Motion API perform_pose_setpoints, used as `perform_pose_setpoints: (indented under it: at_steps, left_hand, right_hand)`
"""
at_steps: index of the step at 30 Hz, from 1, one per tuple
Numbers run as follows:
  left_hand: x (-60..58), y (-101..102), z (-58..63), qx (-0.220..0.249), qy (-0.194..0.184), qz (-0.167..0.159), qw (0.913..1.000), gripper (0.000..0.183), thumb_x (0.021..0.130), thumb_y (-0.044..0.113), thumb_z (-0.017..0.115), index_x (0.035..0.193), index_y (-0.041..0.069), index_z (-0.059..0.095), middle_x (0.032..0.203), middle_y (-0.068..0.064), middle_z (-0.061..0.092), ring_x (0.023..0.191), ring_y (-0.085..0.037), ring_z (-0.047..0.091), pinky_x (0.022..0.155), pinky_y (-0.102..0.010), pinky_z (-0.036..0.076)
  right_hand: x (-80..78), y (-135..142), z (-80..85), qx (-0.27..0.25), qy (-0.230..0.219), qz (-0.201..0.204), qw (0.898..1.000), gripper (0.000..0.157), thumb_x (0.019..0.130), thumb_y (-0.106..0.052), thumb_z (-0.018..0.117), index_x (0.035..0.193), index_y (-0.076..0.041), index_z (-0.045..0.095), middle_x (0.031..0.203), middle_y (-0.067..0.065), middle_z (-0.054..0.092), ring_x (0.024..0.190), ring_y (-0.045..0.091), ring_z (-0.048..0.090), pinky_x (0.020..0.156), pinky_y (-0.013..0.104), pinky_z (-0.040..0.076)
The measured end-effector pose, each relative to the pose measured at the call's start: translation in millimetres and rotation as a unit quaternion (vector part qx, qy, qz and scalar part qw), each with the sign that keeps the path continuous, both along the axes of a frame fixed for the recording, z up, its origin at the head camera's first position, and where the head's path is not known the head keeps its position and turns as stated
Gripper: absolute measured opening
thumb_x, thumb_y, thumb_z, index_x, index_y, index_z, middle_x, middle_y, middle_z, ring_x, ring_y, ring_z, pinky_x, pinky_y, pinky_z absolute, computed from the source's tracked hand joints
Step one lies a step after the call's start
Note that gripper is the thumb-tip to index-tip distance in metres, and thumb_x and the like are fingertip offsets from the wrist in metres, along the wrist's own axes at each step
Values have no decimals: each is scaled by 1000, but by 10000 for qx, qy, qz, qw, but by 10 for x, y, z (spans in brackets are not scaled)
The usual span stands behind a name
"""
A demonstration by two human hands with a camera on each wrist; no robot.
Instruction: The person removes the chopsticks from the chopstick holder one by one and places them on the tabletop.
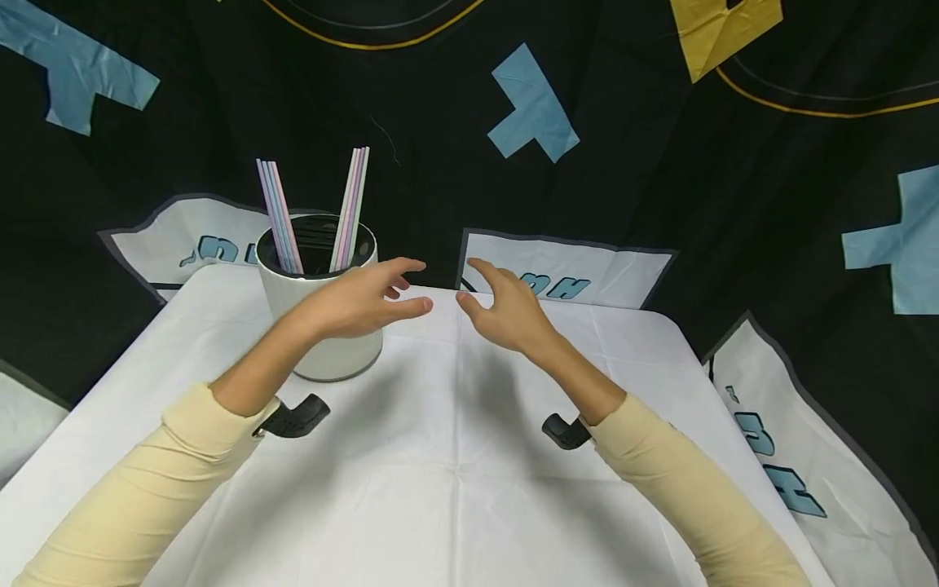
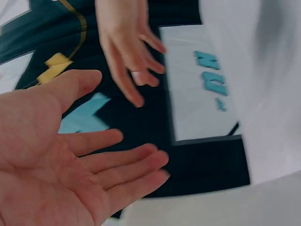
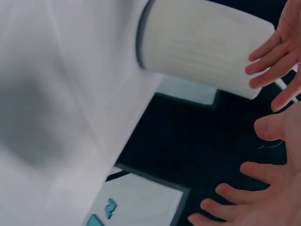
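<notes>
Both hands hang in the air over the white table, palms turned toward each other with a gap between. My left hand (image 1: 352,300) has its fingers and thumb spread and holds nothing; in the head view it overlaps the front of a white cylindrical bin (image 1: 339,355) with a dark inside. My right hand (image 1: 512,314) is likewise spread and bare, to the right of the left one. Out of the bin stick two bundles of thin pastel sticks, a left bundle (image 1: 279,216) and a right bundle (image 1: 350,210); their lower ends are hidden.
A white cloth with fold creases covers the table (image 1: 455,505). Behind it hangs a black curtain (image 1: 425,163) with blue and yellow patches. White lettered panels (image 1: 616,277) show at the table's back edge and right side. Dark wrist mounts (image 1: 297,417) stick out below both sleeves.
</notes>
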State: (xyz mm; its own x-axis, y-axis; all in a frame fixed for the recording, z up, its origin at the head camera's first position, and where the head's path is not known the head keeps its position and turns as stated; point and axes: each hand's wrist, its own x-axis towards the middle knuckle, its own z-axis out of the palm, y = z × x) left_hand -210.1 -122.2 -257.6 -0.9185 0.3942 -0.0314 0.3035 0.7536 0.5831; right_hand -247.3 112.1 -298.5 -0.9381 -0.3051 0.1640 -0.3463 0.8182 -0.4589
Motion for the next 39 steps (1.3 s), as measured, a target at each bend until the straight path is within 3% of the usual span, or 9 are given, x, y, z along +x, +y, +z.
perform_pose_setpoints:
  at_steps: [4,9,14,21,25,28,31,35,39]
  left_hand:
    - [143,-185,211,150,163,163,9996,52,102,40,59,145,12,53,134,-16,66,124,-35,62,104,-58,50]
    - [237,-495,379,332,132,513,9980,45,103,41,57,138,13,60,125,-14,70,115,-34,65,99,-61,49]
    - [223,-827,420,554,55,1091,9925,51,105,46,52,141,10,56,129,-20,66,115,-38,63,100,-62,47]
    - [185,-1102,431,1053,284,2000,9737,66,103,58,44,151,12,45,145,-24,54,128,-45,53,110,-70,36]
    - [94,-1202,351,1419,452,2566,9550,63,104,54,42,153,14,45,150,-21,50,132,-44,51,113,-66,36]
    - [1,-1276,224,1676,483,3001,9378,62,104,54,40,154,18,43,152,-19,48,134,-42,51,116,-59,37]
    - [-103,-1343,71,1806,378,3264,9270,63,104,55,39,157,21,40,155,-18,45,135,-41,50,117,-55,38]
    - [-232,-1386,-107,2002,33,3237,9247,66,105,54,39,160,17,33,159,-21,38,138,-41,47,118,-55,36]
    - [-323,-1410,-205,2213,-321,3019,9267,70,105,53,38,161,11,28,162,-23,32,143,-44,41,120,-59,30]
  right_hand:
    - [1,-135,127,-344,-88,115,9993,58,100,-40,57,152,-20,44,153,11,51,140,31,49,111,57,44]
    - [1,-343,236,-637,-287,286,9971,56,100,-40,58,150,-20,47,148,14,55,135,32,54,103,55,51]
    - [-61,-568,322,-823,-558,333,9945,54,101,-40,58,151,-22,46,147,11,56,135,30,52,102,53,51]
    - [-197,-831,388,-1193,-884,278,9885,54,102,-41,59,151,-24,47,144,10,58,128,27,56,101,50,52]
    - [-259,-957,355,-1486,-1137,170,9822,52,102,-41,57,151,-25,47,137,9,61,121,26,61,100,49,53]
    - [-299,-1055,305,-1667,-1279,49,9777,51,103,-42,56,150,-26,48,136,7,62,121,24,61,101,47,53]
    - [-334,-1148,249,-1950,-1348,-49,9715,49,103,-41,55,149,-25,49,140,6,60,126,23,59,104,46,51]
    - [-367,-1252,184,-2421,-1504,-176,9584,49,103,-40,56,149,-23,50,148,5,56,132,23,56,107,45,50]
    - [-389,-1339,130,-2766,-1697,-255,9455,48,103,-38,57,148,-21,50,148,7,55,132,24,57,108,43,50]
